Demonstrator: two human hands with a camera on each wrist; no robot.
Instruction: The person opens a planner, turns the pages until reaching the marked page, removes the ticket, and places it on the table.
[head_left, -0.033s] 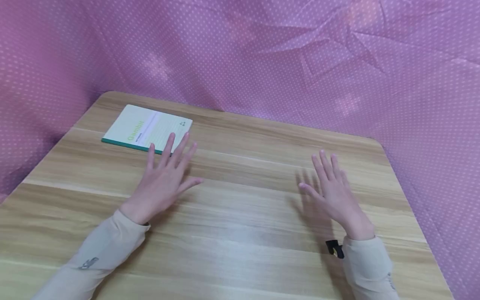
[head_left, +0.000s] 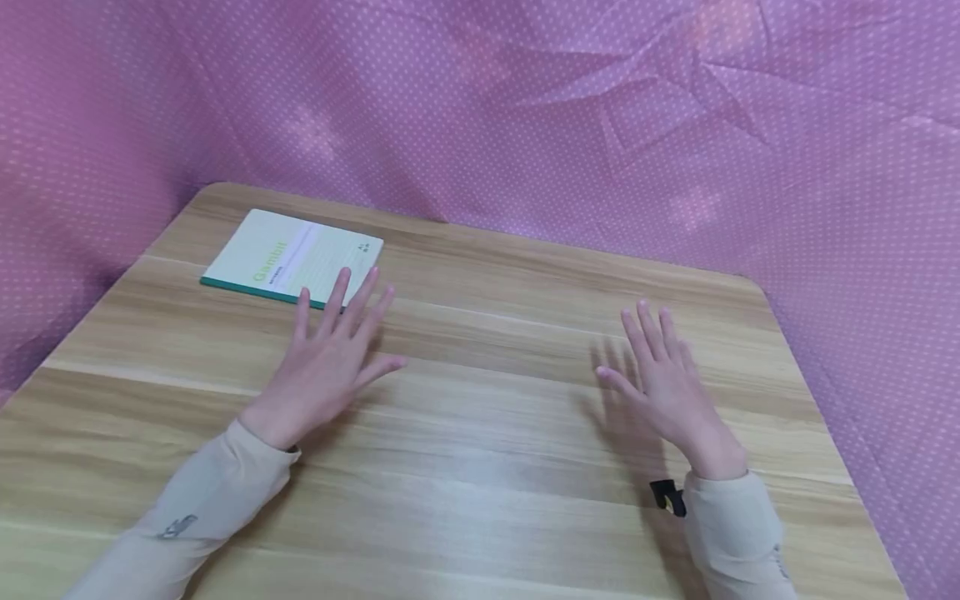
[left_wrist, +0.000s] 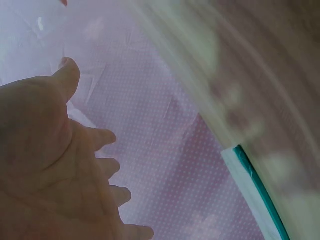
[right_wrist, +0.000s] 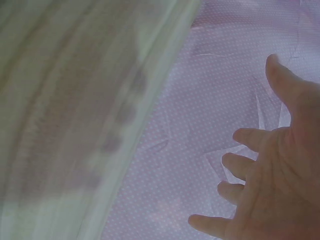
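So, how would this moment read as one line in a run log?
left hand: fingers spread, empty, nearest Gambit notebook | right hand: fingers spread, empty, above wood-grain table | Gambit notebook: closed, flat, table's far-left part

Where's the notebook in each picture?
Head: the notebook is left of centre on the table, partly hidden by the left hand.
Left wrist: bottom right, cut off by the picture's edge, green spine showing.
Right wrist: not in it.
Shared landmark: the pink dotted cloth, in all three.
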